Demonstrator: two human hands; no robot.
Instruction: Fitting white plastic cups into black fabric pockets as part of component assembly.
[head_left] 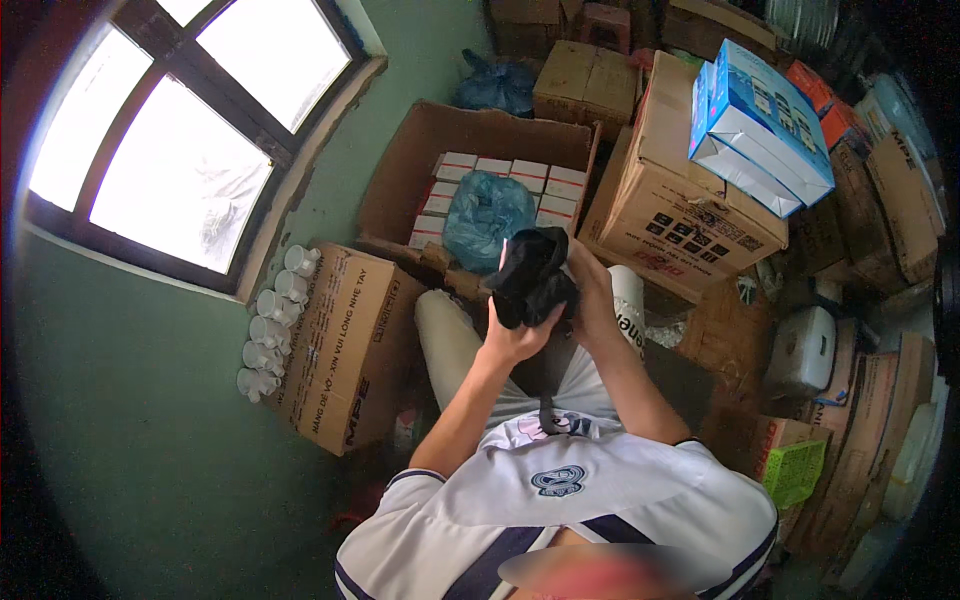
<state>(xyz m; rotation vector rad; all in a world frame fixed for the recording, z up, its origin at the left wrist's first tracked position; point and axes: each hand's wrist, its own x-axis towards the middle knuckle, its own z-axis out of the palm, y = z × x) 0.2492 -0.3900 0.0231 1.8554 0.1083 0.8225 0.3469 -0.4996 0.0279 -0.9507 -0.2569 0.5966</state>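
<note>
Both of my hands hold a soft-looking black bundle (532, 275) in front of my knees. It seems to be folded cloth or a pouch; its exact kind does not show. My left hand (522, 340) is closed around its lower left side, fingers partly wrapped under it. On the other side, my right hand (590, 285) grips its right edge, most of its fingers hidden behind the black material. A dark strap (546, 412) hangs below, down to my shirt. Just beyond the bundle, a crumpled blue plastic bag (488, 215) lies on small white boxes (460, 160).
An open cardboard box (400, 190) holds the white boxes. At left stands a closed carton (345, 350), with several white cups (270, 332) beside it below the window. On a large carton (680, 190) at right lie blue-and-white paper bags (765, 120). More boxes line the right wall.
</note>
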